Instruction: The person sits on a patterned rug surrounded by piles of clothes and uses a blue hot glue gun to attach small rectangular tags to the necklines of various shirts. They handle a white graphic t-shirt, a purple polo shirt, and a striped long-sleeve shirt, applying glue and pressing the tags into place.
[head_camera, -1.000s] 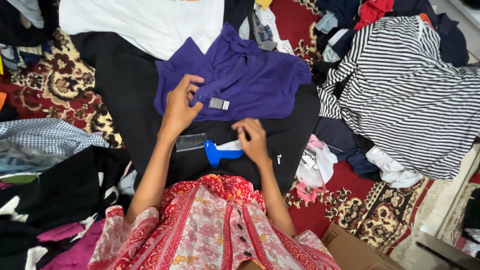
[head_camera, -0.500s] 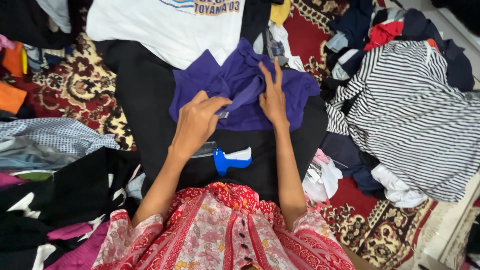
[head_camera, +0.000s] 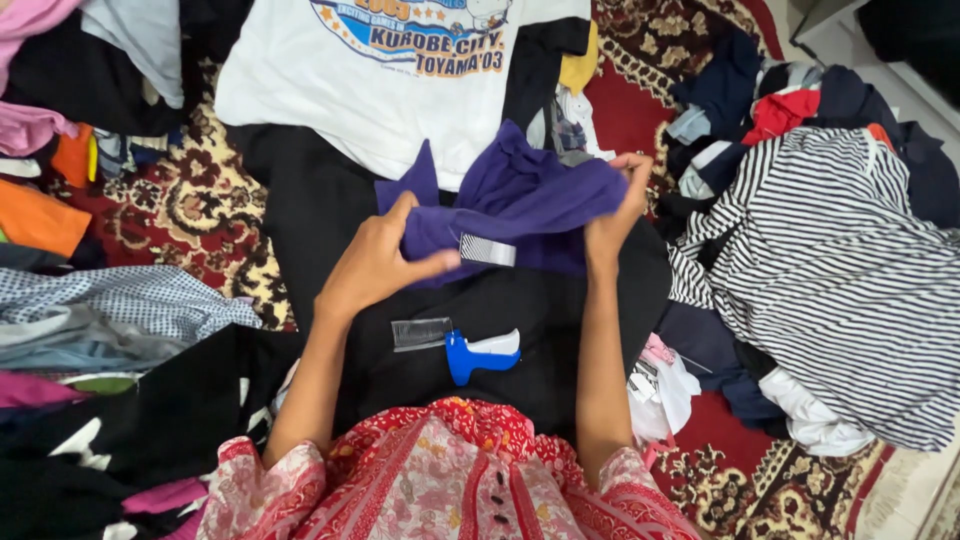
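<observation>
Both hands (head_camera: 385, 262) have now lifted the purple garment (head_camera: 520, 195), bunching it.

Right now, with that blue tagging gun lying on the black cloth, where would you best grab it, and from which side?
Take the blue tagging gun by its blue handle, the thicker part at its left end that angles toward the person. Come from above, on the near side: it lies flat on the black cloth, the pale nose points right, and both hands are up on the purple garment, so nothing blocks it.
</observation>
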